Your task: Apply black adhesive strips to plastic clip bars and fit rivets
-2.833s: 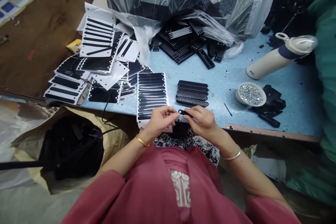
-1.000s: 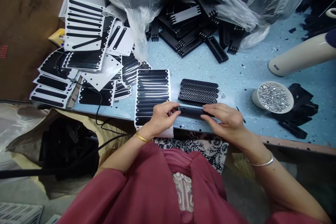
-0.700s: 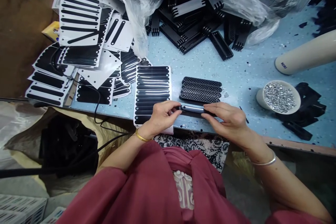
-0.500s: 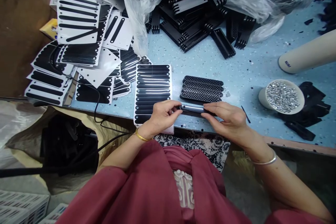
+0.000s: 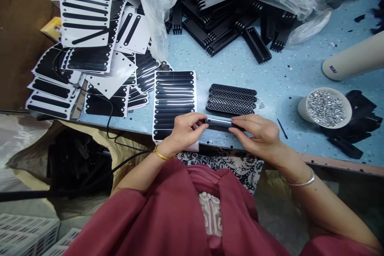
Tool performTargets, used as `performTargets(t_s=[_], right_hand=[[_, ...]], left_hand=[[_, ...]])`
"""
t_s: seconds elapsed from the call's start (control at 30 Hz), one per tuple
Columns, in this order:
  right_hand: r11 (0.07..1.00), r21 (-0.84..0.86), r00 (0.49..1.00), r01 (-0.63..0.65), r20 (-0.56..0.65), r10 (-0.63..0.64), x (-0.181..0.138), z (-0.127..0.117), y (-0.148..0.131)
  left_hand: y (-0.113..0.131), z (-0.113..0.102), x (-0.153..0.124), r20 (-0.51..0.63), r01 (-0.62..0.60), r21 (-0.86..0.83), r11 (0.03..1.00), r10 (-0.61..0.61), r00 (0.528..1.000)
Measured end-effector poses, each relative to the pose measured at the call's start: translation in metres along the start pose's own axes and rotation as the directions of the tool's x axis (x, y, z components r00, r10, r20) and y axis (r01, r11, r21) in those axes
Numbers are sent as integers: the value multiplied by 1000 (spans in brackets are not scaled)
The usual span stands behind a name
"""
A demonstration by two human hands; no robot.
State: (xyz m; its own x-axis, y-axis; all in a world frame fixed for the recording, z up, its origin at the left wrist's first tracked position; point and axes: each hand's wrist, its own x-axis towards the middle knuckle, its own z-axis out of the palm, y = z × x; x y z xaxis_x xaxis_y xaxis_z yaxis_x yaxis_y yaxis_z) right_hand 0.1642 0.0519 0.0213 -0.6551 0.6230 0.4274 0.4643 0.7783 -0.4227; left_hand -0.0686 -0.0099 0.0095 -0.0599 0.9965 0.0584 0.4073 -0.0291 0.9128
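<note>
- One yellow packet (image 5: 51,29) lay at the left, behind a heap of strip sheets (image 5: 85,8) too overlapped to count.
- One separate strip sheet (image 5: 174,92) lay flat on the blue table (image 5: 192,58).
- The left hand (image 5: 189,129) pinched the left end of one black bar (image 5: 219,122), near the table's front edge.
- Four lattice bars (image 5: 231,99) showed side by side just behind it.
- The right hand (image 5: 260,131) pinched its other end.
- One thin black stick (image 5: 282,128) lay beyond.
- One cup (image 5: 305,113) held uncountable silvery pieces (image 5: 326,107).
- One bottle (image 5: 354,57) lay behind.
</note>
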Motion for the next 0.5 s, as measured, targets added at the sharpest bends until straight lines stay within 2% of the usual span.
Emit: performTargets(t_s=[0.5], right_hand=[[1000, -7, 1000, 17, -4, -17, 1, 1, 0]], left_hand=[[-2, 1, 0, -1, -22, 30, 999, 22, 1000]])
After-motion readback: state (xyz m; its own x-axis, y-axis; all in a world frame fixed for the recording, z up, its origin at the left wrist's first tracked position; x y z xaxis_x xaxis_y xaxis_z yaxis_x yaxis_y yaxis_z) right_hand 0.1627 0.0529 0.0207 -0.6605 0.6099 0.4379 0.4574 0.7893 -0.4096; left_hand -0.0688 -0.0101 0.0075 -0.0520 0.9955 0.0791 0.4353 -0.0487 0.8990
